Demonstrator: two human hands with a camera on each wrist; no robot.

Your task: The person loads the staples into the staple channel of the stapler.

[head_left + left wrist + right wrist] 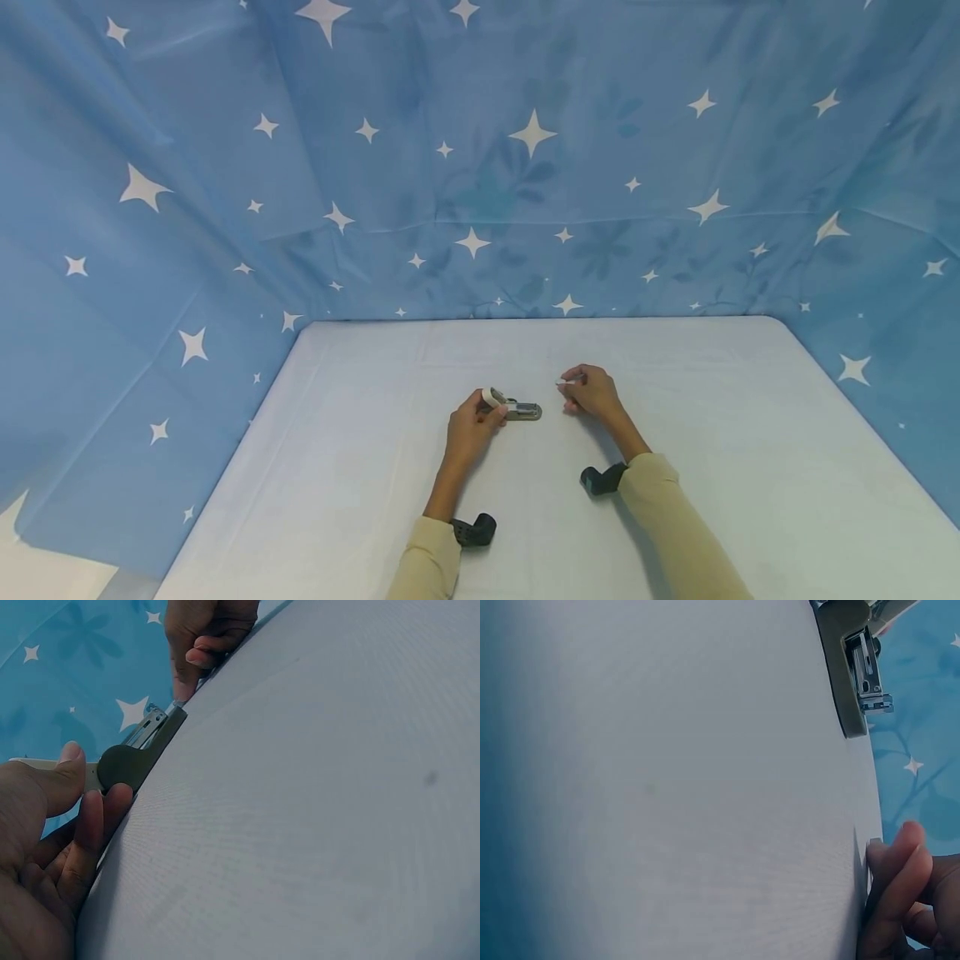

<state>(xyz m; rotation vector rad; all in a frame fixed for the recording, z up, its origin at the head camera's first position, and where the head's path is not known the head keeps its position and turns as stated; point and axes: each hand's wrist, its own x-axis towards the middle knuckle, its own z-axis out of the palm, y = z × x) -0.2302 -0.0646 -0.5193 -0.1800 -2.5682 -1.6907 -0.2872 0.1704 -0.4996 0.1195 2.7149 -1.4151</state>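
Note:
An olive-and-cream stapler lies on the white table with its top swung up and its metal staple channel exposed. My left hand grips it at the hinge end, thumb and fingers on either side of the raised cream cover. To the right of the stapler and apart from it, my right hand pinches a small silvery piece that looks like a strip of staples. In the right wrist view only a sliver of that piece shows at the fingertips.
The white table reaches back to a blue curtain with white stars, which also hangs along both sides. Black wrist cameras sit on both forearms, one at the left cuff and one at the right cuff.

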